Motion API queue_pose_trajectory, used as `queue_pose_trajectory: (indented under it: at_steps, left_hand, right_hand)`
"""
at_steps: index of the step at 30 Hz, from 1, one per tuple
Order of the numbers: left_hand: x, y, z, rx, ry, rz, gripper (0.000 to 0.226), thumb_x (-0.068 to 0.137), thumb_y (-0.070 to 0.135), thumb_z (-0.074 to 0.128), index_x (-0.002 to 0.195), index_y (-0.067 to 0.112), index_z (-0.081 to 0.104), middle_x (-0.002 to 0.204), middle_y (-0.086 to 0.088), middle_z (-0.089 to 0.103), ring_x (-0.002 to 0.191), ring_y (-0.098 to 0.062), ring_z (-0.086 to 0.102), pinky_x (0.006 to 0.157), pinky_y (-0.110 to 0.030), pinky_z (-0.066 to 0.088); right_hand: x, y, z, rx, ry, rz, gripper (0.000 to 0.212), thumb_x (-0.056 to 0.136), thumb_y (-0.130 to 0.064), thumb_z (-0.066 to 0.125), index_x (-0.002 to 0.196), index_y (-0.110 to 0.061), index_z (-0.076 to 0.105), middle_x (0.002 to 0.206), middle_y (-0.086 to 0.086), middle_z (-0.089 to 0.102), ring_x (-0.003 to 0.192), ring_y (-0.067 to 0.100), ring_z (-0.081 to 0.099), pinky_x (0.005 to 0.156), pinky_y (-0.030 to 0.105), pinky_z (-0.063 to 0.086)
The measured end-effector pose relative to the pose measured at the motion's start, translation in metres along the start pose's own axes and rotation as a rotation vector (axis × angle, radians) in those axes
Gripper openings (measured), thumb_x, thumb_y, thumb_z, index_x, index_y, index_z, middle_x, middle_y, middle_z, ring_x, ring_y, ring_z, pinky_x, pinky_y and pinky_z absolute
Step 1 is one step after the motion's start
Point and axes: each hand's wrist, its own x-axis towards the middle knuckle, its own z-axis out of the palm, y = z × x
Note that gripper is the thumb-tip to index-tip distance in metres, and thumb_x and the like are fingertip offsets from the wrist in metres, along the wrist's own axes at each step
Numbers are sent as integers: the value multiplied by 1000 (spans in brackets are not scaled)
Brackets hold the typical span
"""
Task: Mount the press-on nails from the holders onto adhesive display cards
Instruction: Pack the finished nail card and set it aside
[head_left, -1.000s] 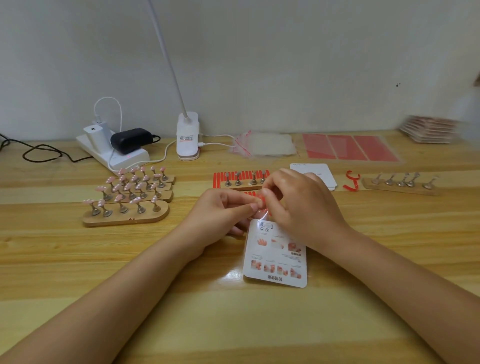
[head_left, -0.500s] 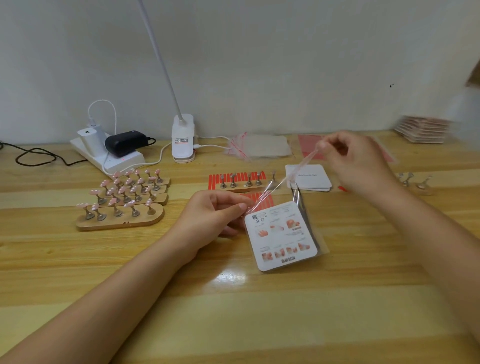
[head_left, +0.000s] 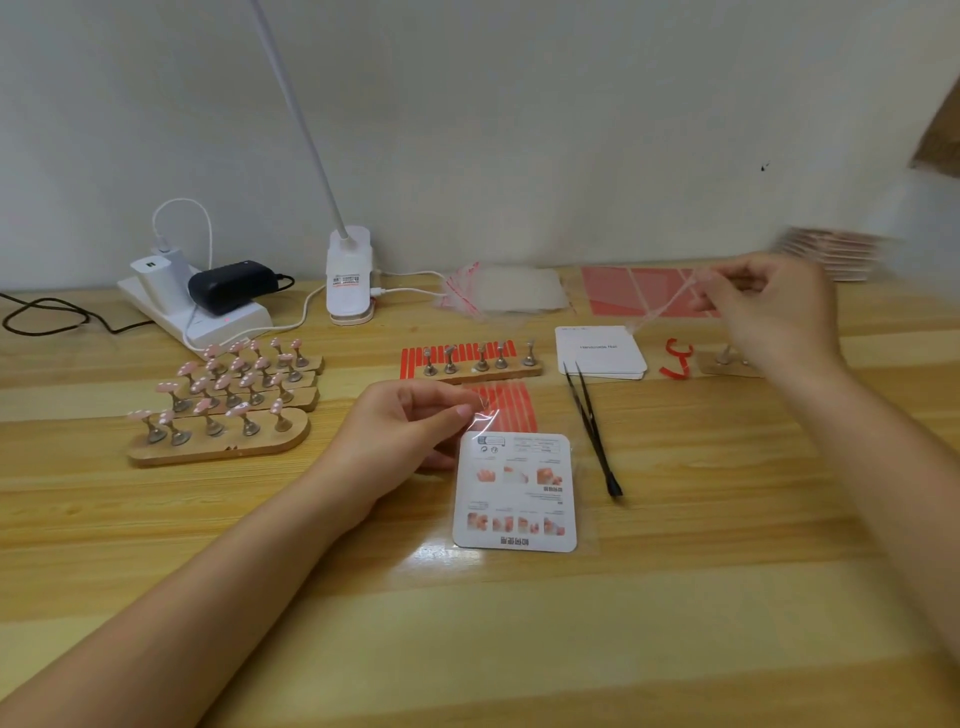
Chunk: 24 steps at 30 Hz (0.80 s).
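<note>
Two hands work over our wooden tabletop. At its back stand a white power strip with a charger and a black adapter, a lamp base whose arm runs out of frame, clear bags, red sheets and, far right, a blurred stack. To the left, four wooden holders carry pink nails on metal stands. At centre a holder with bare stands lies on red strips, with white cards and black tweezers to its right. A red scrap and another holder lie partly behind our right hand, whose fingers pinch a clear film strip; motion blur hides the detail. The left hand pinches the corner of the clear sleeve around the printed card, which lies flat before us. The card's writing is upside down and too small to read.
</note>
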Motion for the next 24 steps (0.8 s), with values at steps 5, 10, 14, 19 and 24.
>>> queue_pose_trajectory:
  at_steps: [5,10,14,19,24]
  left_hand:
    - [0,1,1,3,2,6,15,87,9,60,85,22,69,76,8,73,68,-3,68,49,-13,49]
    - [0,0,1,-1,1,13,16,86,9,61,84,23,69,77,8,73,70,-3,68,49,-13,49]
    - [0,-1,0,6,-3,14,16,86,9,61,84,23,69,77,9,73,70,-4,68,49,-13,49]
    - [1,0,0,22,-10,12,17,87,10,60,85,25,69,76,10,73,70,-3,68,50,-13,50]
    - [0,-1,0,23,-15,19,16,87,11,60,86,25,69,76,8,73,71,-4,68,50,-13,50]
  right_hand:
    - [-6,9,1,-72,30,-86,11,90,-12,59,84,-14,68,75,0,65,68,8,60,67,33,53]
    - [-4,9,-5,-546,-216,-289,16,89,-15,58,87,-11,73,100,6,68,103,23,56,92,35,37]
    - [0,-1,-13,-731,-484,-243,30,91,-25,53,64,-23,67,100,-1,68,105,17,53,109,37,18]
    - [4,-4,-18,-704,-515,-211,31,92,-32,52,73,-20,74,93,-4,71,102,15,55,106,34,23]
    - [2,-5,-13,-553,-371,-204,5,80,-23,71,76,-19,71,85,-2,68,83,15,58,77,31,43]
